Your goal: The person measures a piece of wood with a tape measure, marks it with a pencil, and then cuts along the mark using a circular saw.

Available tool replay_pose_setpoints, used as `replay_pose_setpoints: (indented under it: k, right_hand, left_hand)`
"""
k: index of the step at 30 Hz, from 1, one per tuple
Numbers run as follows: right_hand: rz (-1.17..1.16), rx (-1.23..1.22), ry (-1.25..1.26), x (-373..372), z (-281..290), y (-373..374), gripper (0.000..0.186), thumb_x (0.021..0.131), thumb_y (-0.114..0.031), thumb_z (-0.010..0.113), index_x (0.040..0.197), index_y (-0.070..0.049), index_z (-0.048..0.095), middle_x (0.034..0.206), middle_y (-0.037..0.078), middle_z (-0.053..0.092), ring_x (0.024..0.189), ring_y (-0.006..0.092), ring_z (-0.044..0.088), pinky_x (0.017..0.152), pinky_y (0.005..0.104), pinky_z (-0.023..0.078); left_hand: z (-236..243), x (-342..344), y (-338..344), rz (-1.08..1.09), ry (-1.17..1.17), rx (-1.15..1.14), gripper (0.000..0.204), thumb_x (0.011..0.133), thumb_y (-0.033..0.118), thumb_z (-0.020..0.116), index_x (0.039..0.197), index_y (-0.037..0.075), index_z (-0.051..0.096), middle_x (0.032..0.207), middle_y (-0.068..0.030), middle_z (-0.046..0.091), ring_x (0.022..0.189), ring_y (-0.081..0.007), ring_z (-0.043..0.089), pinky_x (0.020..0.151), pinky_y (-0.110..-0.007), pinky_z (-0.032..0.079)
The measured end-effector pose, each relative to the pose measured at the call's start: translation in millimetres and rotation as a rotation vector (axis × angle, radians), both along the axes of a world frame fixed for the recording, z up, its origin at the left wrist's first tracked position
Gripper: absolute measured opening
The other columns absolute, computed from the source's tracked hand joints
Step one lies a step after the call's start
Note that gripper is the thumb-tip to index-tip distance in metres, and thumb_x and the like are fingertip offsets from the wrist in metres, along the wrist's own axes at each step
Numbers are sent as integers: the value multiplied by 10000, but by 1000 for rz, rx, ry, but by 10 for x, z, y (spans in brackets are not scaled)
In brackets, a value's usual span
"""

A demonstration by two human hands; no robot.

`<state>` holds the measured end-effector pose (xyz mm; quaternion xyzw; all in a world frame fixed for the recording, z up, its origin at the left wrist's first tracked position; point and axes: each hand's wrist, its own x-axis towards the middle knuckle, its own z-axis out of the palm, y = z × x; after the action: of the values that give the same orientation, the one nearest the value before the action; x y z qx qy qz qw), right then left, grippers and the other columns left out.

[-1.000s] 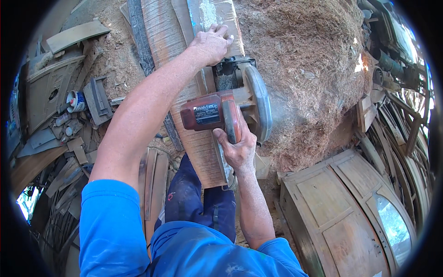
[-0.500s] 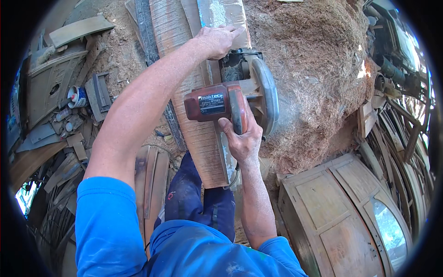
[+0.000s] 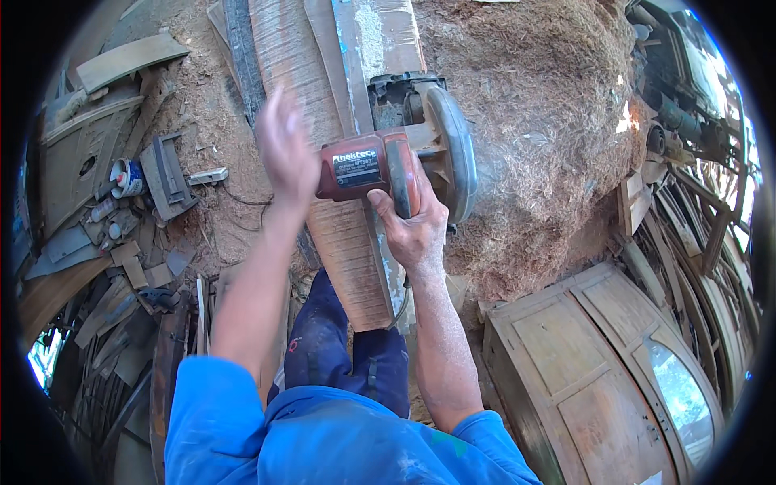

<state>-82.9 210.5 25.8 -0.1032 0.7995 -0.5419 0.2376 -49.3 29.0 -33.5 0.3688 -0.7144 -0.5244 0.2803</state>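
Observation:
A red circular saw with a rounded, dusty blade guard rests on a long wooden board. My right hand is wrapped around the saw's rear handle, with the thumb on the near side. My left hand is in the air above the boards, just left of the saw's motor and off the handle. Motion smears its fingers, and nothing shows in it. Scraped blue-white paint runs along the board's far part. The blade's lower edge is hidden by the guard and base.
A large heap of wood shavings lies right of the boards. Panelled wooden doors with a glass pane stand at lower right. Wood scraps and a paint can clutter the left side. Stacked timber lines the far right.
My left hand has let go of the far end of the board and swung back and left, beside the saw's motor. My right hand stays on the saw's handle.

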Motion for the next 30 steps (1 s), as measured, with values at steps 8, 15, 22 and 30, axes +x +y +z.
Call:
replay_pose_setpoints:
  k: [8, 15, 22, 30]
  right_hand:
    - [0, -9, -1, -26, 3, -115, 726, 854, -241, 794, 1471, -35, 472, 1152, 194, 719, 1079, 297, 713, 927, 383, 543]
    - [-29, -47, 34, -97, -48, -125, 735, 844, -227, 795, 1466, -13, 467, 1154, 201, 716, 1071, 306, 715, 923, 380, 545]
    - [-25, -104, 10, -116, -42, -172, 765, 830, -219, 810, 1460, 27, 453, 1216, 236, 683, 1120, 326, 693, 946, 378, 535]
    - [-20, -50, 36, -138, -53, -199, 776, 834, -260, 806, 1453, 45, 452, 1190, 259, 685, 1095, 349, 699, 924, 383, 541]
  left_hand:
    - [599, 2309, 2595, -279, -299, 534, 535, 919, 149, 666, 1388, -22, 472, 1093, -130, 608, 1015, -240, 607, 923, -369, 469]
    - [344, 2949, 1834, -776, -986, 398, 293, 853, 238, 723, 1098, 80, 692, 855, -171, 713, 749, -348, 703, 692, -452, 545]
    - [-108, 3056, 60, -387, -996, -188, 365, 927, 302, 665, 1151, 15, 634, 1086, -248, 665, 1040, -451, 611, 898, -477, 490]
    - [377, 2279, 2202, -549, -438, 369, 156, 925, 167, 678, 964, 20, 711, 868, -163, 704, 840, -375, 699, 783, -422, 545]
